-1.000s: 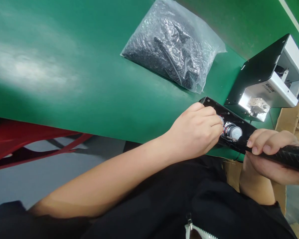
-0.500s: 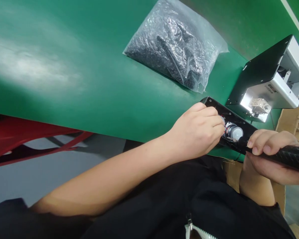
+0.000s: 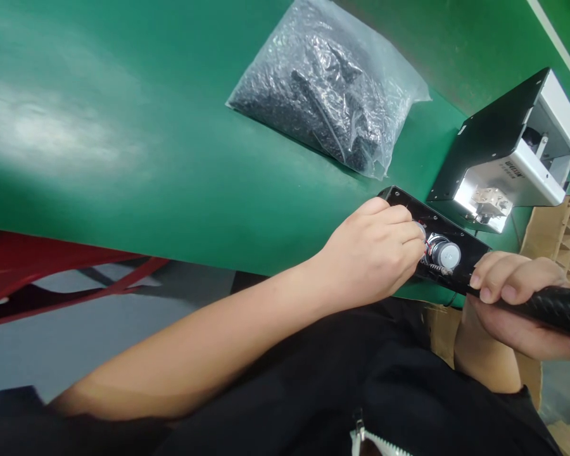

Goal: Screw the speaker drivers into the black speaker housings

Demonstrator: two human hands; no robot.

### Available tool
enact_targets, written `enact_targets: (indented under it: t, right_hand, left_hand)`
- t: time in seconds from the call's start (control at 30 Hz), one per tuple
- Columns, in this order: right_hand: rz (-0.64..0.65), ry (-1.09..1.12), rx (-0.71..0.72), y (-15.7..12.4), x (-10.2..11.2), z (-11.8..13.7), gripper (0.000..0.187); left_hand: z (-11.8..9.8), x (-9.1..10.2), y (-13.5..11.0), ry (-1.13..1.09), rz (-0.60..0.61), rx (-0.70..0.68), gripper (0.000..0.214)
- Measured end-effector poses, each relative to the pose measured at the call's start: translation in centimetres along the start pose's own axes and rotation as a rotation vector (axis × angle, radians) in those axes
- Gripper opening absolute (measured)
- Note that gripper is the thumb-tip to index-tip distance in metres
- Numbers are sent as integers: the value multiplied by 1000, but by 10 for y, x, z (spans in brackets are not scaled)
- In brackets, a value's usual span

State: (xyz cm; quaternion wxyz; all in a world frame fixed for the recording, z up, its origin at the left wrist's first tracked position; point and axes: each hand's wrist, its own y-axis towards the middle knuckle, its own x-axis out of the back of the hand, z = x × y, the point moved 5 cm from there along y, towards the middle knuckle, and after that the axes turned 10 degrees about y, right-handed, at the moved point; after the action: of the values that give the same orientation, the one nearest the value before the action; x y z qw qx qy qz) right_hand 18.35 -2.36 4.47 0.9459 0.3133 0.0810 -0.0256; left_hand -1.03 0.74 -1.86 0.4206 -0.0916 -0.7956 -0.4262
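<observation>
Black tool handle (image 3: 551,309) clamped in the right hand (image 3: 513,285), while the left hand (image 3: 370,256) curls tightly onto the panel (image 3: 408,206), just beside a round metal fitting (image 3: 444,251)!

The clear plastic bag (image 3: 323,88) and black panel (image 3: 437,244) slide slightly left in the frame as the view shifts; at lower right, the right hand (image 3: 513,285) dips its black tool handle (image 3: 546,310) slightly.

The mat (image 3: 147,190) is green. The panel (image 3: 408,206) is black, with a silver round fitting (image 3: 444,251). The handle (image 3: 546,310) is black with a woven pattern. The bag (image 3: 313,95) is clear, with black contents. The sleeve (image 3: 313,380) is black; the zipper (image 3: 375,440) is white. The carton (image 3: 560,234) is tan.
</observation>
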Motion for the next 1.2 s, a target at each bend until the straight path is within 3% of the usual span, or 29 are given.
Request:
enact_targets:
  t: [0.17,0.53,0.77,1.2]
  right_hand:
    - [-28,-36,-21,2,2,-1,70]
    - [6,25,4,1,4,-12,77]
    - [-75,-24,58,2,0,-8,78]
    - [15,48,24,1,6,-8,74]
  left_hand:
    - [0,1,-1,0,5,-1,26]
    - [0,0,-2,-4,-22,3,26]
    - [0,1,-2,-6,-10,2,29]
    - [-1,1,-2,-15,-1,5,26]
